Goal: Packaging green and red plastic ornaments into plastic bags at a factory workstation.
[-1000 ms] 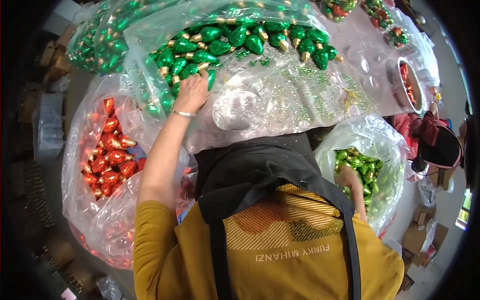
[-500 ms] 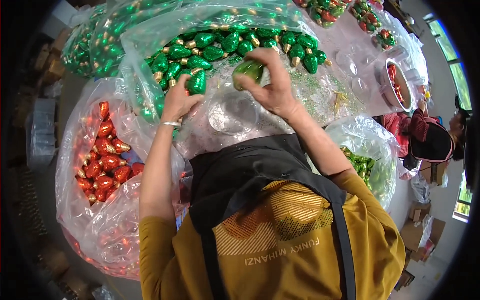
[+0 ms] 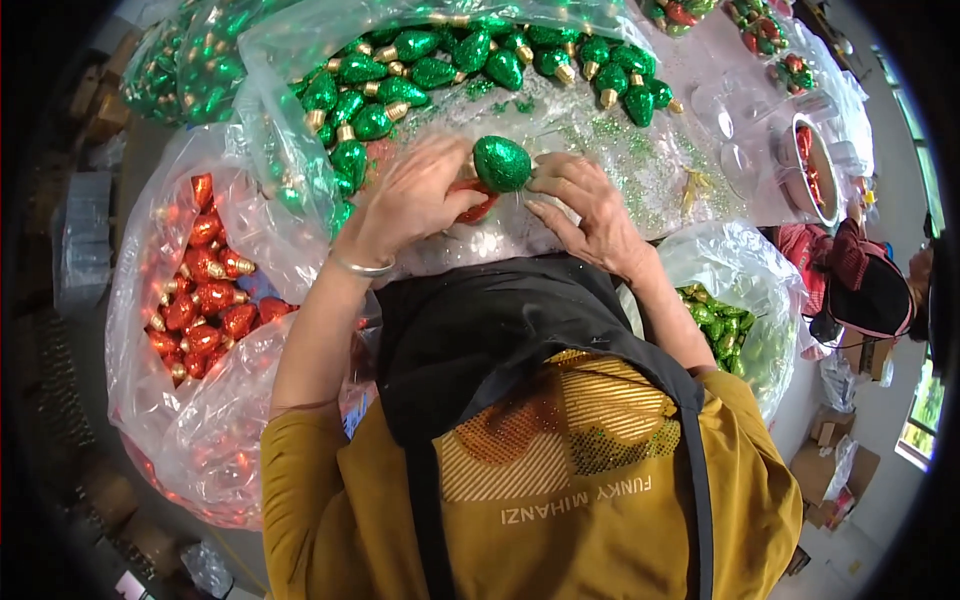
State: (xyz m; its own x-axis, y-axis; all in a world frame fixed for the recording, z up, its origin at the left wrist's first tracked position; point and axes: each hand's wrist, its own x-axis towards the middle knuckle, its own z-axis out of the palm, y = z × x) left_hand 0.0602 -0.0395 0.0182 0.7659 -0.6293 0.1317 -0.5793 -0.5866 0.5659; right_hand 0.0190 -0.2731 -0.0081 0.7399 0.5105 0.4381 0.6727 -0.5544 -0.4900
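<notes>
A blurred left hand (image 3: 412, 195) is curling at a partly hidden red bulb (image 3: 480, 207); a half-curled right hand (image 3: 592, 212) is meeting a green bulb (image 3: 502, 163). Both bulbs are sitting between the hands, over the table (image 3: 655, 190); whether either hand is gripping, I cannot tell. Bulb-filled bags (image 3: 185, 450) are flanking the person.

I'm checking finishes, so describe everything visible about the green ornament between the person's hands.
The green ornament is rounded, shiny and apparently glitter-coated, with no gold cap clearly visible. Its broad, smooth-curved side faces the camera. It sits between the blurred left hand and the right hand, whose fingertips appear to meet its right side. Something red shows just below; whether they touch is unclear.
</notes>
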